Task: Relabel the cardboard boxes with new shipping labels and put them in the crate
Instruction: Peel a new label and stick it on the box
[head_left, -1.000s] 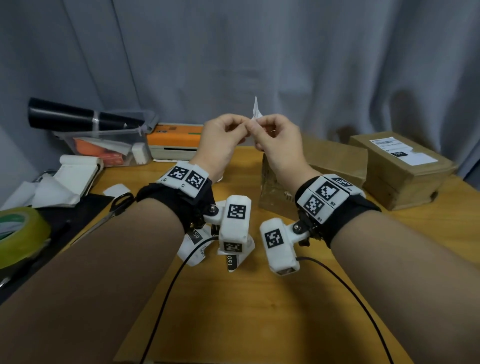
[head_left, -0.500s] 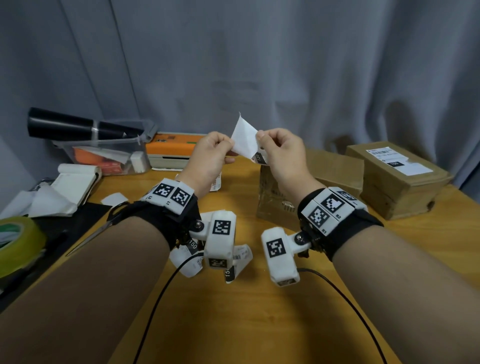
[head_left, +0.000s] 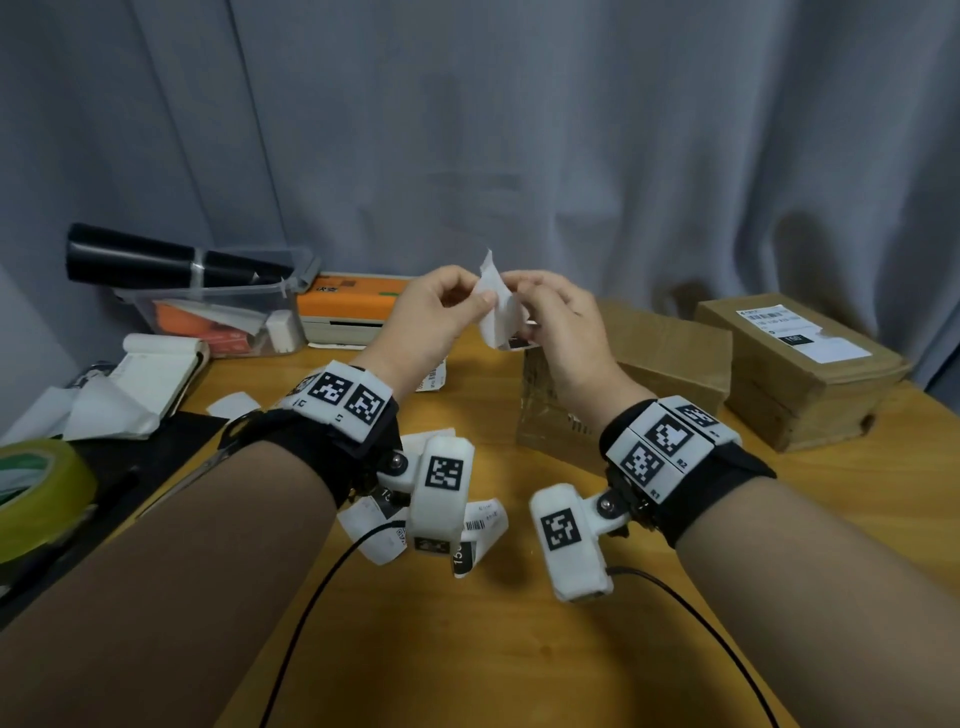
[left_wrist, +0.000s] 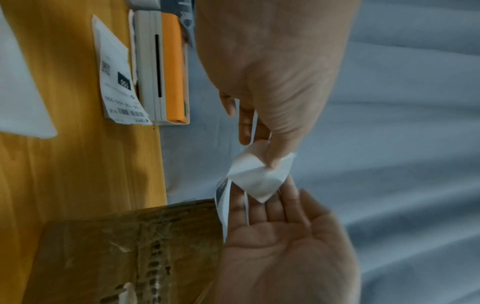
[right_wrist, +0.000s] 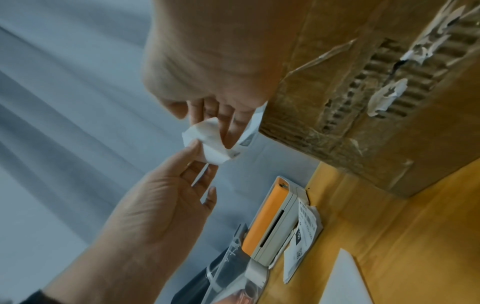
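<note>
A white shipping label is held in the air between both hands, curled, with its printed side toward the right hand. My left hand pinches a blank white flap of the label between thumb and forefinger. My right hand pinches the printed part of the label. Right under the hands stands a cardboard box with a torn patch where paper was ripped off. Behind it sit a second plain box and a third box that carries a white label.
An orange label printer stands at the back, with a printed label lying before it. Loose labels lie under my wrists. At the left are a clear bin, paper stacks, scissors and a tape roll.
Half a second ago the paper was spread wide between the hands. The hands have since come closer together, and the paper now curls between them.
</note>
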